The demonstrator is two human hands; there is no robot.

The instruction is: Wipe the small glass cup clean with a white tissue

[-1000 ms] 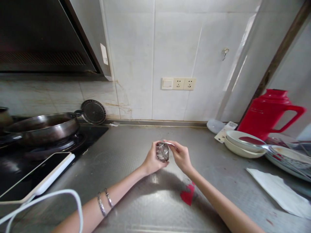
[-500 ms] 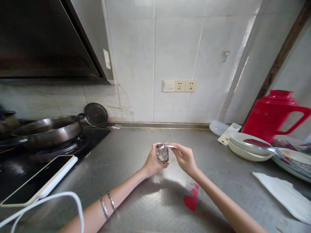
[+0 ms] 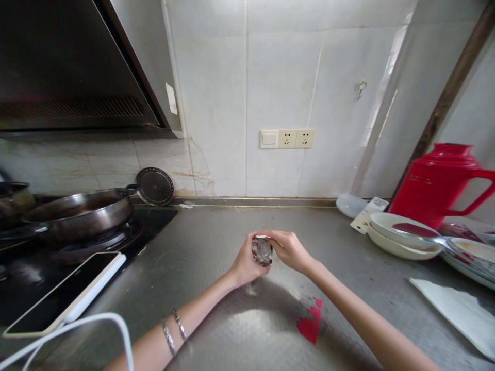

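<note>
Head view: the left hand (image 3: 245,265) wraps a small clear glass (image 3: 262,252), thumb and fingers curled around its side, with one end of the glass facing the camera. The glass is held over the metal countertop (image 3: 216,226), at the centre of the work area. The right hand (image 3: 289,251) is at the upper edge of the glass, its fingers bent and gathered against a thin whitish strip (image 3: 263,236). Whether the fingertips pinch this strip or only press on it cannot be told; the knuckles hide the contact.

Step in hand: judged from the posture, the left hand serves as the support and the right hand works at the upper edge. The next move appears to call for a steady left grip, with the right fingertips kept in line with that edge. Uneven pressure could turn the glass in the supporting hand.

Surroundings: a red patch (image 3: 310,325) marks the countertop below the right forearm. A phone (image 3: 64,296) lies to the left; a white paper sheet (image 3: 456,314) lies to the right.
</note>
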